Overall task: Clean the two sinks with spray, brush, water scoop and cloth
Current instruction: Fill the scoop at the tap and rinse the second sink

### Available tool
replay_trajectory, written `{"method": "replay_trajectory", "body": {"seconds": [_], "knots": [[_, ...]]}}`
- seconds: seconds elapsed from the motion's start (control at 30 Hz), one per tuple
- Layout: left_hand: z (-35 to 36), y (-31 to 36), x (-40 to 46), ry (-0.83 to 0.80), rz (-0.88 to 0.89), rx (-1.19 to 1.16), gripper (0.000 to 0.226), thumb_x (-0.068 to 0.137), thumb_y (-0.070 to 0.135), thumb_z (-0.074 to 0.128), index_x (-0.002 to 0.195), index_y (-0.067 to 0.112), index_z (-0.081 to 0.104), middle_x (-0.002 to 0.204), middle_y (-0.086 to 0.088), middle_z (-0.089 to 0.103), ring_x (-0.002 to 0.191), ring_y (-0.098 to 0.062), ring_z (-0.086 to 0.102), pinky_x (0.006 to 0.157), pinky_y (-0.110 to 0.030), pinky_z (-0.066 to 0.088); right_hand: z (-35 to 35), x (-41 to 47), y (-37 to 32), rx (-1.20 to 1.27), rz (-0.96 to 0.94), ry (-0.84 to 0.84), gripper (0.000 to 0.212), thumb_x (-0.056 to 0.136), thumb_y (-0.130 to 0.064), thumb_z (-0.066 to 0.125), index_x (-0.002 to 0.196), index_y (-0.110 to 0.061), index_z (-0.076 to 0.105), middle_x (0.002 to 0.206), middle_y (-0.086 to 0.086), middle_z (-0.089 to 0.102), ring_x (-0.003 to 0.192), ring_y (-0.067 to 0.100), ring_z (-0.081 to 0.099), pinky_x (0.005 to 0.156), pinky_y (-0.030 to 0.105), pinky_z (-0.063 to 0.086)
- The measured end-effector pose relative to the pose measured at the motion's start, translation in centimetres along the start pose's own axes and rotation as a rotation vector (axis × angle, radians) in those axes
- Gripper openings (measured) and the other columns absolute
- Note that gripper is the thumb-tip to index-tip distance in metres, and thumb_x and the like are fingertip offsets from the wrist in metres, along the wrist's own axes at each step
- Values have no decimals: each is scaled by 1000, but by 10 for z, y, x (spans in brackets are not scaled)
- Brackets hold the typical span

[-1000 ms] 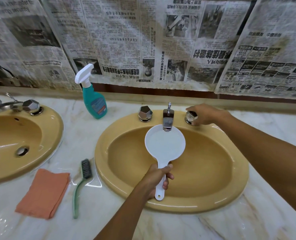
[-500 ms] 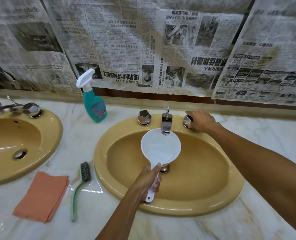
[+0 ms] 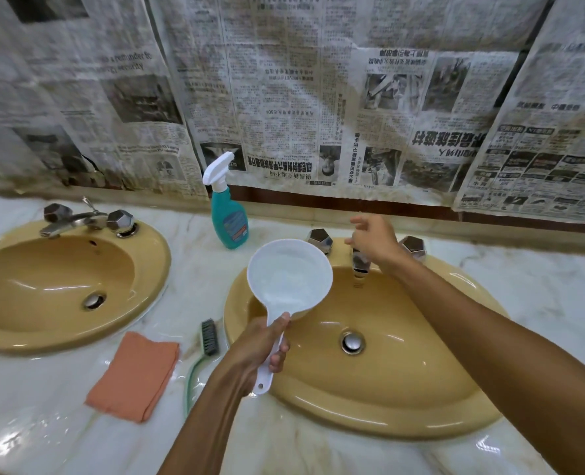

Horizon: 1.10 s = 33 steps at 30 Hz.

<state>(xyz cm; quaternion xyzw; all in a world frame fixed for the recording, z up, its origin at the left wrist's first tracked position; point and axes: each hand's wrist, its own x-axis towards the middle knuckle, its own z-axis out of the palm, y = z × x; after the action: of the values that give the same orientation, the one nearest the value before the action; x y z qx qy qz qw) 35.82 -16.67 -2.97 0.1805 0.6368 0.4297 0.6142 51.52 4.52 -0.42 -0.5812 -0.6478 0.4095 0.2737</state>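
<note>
Two mustard-yellow sinks sit in a marble counter: the left sink [image 3: 16,337] and the right sink [image 3: 404,416]. My left hand [image 3: 260,351] grips the handle of a white water scoop [image 3: 289,279], holding it with water in its bowl over the left part of the right sink. My right hand [image 3: 375,240] hovers with fingers apart over the right sink's spout [image 3: 360,265], holding nothing. A teal spray bottle [image 3: 228,214] stands between the sinks at the back. A green-handled brush [image 3: 206,351] and a folded orange cloth [image 3: 135,375] lie on the counter between the sinks.
Two faceted chrome tap knobs [image 3: 320,240] [image 3: 412,246] flank the right spout. The left sink has its own chrome tap [image 3: 75,222]. Newspaper sheets [image 3: 301,97] cover the wall behind. The marble counter [image 3: 61,437] looks wet near the cloth.
My right hand has left the right tap knob and moved left above the spout. My left hand has carried the scoop away from under the spout, toward the left.
</note>
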Motion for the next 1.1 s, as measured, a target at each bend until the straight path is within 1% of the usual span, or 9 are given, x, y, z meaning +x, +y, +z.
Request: {"method": "replay_trajectory", "body": {"seconds": [0.13,0.23,0.33,0.4,0.53,0.67,0.8,1.0,1.1], "knots": [[-1,25,-6,23,84,-49,15,104,23,50,100,8,49,55,-7,44,35,-10,32,36,-16,24,22,-5,-18,625,317,-84,30,96,11,39,121,6,55,106,20,60,86,25,70,87,36,58],[6,46,-3,51,154,-31,11,105,18,46,104,7,48,59,-9,45,36,-11,34,37,-16,27,33,-7,-22,783,442,-177,33,91,16,32,118,13,52,116,28,58,99,34,69,83,44,59],[17,67,4,132,213,72,15,106,18,43,112,5,49,68,-11,47,43,-11,38,40,-20,31,40,-7,-29,865,479,-226,30,92,18,27,109,13,51,106,25,61,86,34,69,61,43,62],[23,80,11,188,235,135,16,106,19,43,113,6,49,71,-11,48,47,-11,40,42,-21,33,44,-1,-28,924,493,-251,32,91,20,25,108,13,52,102,25,61,82,37,68,55,44,60],[38,97,24,220,275,219,17,105,18,42,113,4,49,70,-11,50,48,-13,41,43,-22,34,47,15,-19,994,516,-263,21,92,13,44,101,6,62,96,23,65,89,39,68,78,49,59],[59,104,33,220,280,262,16,106,18,42,111,4,49,69,-10,51,49,-13,42,40,-20,35,40,20,-18,987,494,-326,16,92,6,55,101,0,66,89,20,70,78,31,70,64,38,62],[77,107,44,198,292,283,19,105,17,43,115,2,50,68,-11,51,48,-13,41,38,-20,33,23,27,-14,1056,479,-300,32,90,4,59,121,3,64,115,24,67,103,35,68,74,46,61],[108,113,47,128,330,322,15,105,15,42,110,3,50,63,-10,49,45,-13,39,40,-19,31,-18,33,8,1101,499,-210,21,92,11,52,106,5,66,101,25,69,93,35,69,75,45,59],[124,113,49,84,347,357,17,105,15,41,111,1,50,62,-9,49,42,-12,39,40,-20,31,-39,33,18,1098,509,-184,25,90,10,56,113,5,66,106,26,70,98,37,70,83,48,58]]}}
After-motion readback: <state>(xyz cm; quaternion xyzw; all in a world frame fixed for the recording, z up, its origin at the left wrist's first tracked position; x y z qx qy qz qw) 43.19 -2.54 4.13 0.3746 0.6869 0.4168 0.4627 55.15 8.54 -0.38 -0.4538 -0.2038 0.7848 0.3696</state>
